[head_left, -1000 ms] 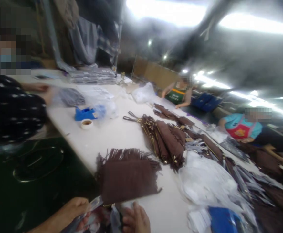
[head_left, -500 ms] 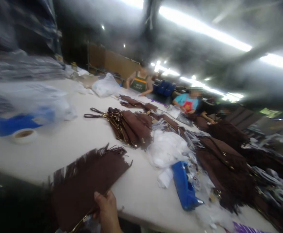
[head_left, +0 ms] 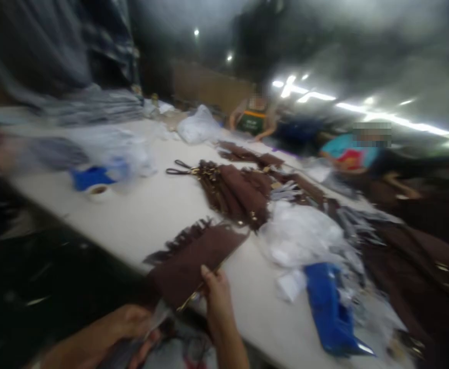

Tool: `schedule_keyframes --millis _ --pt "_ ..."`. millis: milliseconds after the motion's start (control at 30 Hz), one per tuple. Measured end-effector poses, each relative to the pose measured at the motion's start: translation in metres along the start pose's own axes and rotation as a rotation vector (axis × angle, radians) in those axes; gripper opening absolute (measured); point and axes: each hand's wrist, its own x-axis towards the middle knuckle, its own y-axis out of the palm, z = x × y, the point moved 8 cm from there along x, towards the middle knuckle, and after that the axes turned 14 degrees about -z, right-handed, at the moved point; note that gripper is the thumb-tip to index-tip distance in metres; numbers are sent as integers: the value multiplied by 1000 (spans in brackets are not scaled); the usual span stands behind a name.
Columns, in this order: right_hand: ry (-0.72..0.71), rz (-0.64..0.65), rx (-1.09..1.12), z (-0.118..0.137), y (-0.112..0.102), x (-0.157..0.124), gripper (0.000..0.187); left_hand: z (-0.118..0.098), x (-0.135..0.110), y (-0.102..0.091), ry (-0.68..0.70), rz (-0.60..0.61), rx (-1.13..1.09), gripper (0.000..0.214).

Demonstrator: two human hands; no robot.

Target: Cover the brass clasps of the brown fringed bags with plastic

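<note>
Pouch point(head_left: 199, 261): brown, fringed along the far side, gold zip point(head_left: 189, 301) on the near side; held over the table's near edge.
Right hand point(head_left: 216, 287): gripping the pouch by its zip side, thumb on top.
Left hand point(head_left: 134, 325): closed on a plastic strip point(head_left: 159, 313), blurred, just beside the pouch.
Table point(head_left: 143, 205): white.
Pile point(head_left: 242, 192): brown pouches with gold fittings, beyond the held one; dark loops at its left end.
Plastic heap point(head_left: 303, 233): white, right of the pile.
Dispensers: blue; one at right point(head_left: 328, 307), one at left point(head_left: 89, 178) beside a tape roll point(head_left: 99, 191).
</note>
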Motion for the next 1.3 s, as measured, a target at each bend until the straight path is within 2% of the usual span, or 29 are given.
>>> schedule_keyframes --millis 33,67,100,167,267,433,500,600,633,667,700,767,833,933,1067,1167,1300 --pt "29 -12 -1 -6 -4 3 39 8 -5 -5 -48 63 2 31" --pt "58 -20 3 -13 -6 6 40 15 -14 1 -60 259 47 36" --pt "97 -30 10 -22 -8 10 41 15 -20 1 -27 375 32 40" --pt "172 -59 10 -43 -11 16 41 13 -22 -6 34 446 -26 43" --pt "228 -88 -16 -63 -13 16 40 14 -15 -20 72 396 -102 43" --pt "202 -80 -236 -62 -11 12 47 22 0 -48 75 202 -174 35" --pt "74 -121 -470 -47 -19 5 52 25 4 -55 54 198 -190 36" --pt "-333 -311 -847 -7 -31 -26 51 26 7 -59 48 242 -212 40" --pt "-410 -294 -914 -4 -27 -40 48 26 7 -58 48 262 -218 41" --pt "-415 -213 -939 -9 -20 -53 46 26 7 -57 45 279 -224 43" --pt "-352 -89 -922 -22 -10 -64 44 26 7 -56 38 293 -229 43" --pt "-115 152 -802 -58 11 -85 44 27 8 -55 20 299 -242 44" --pt "95 246 -643 -88 27 -97 47 29 10 -54 6 298 -253 43" --pt "276 255 -471 -114 39 -98 48 31 13 -54 14 309 -283 43" --pt "388 268 -354 -129 43 -93 42 35 17 -54 24 304 -324 42" --pt "396 240 -327 -133 41 -90 39 37 19 -54 10 290 -328 41" --pt "316 220 -363 -130 42 -88 37 38 21 -57 13 257 -303 41"
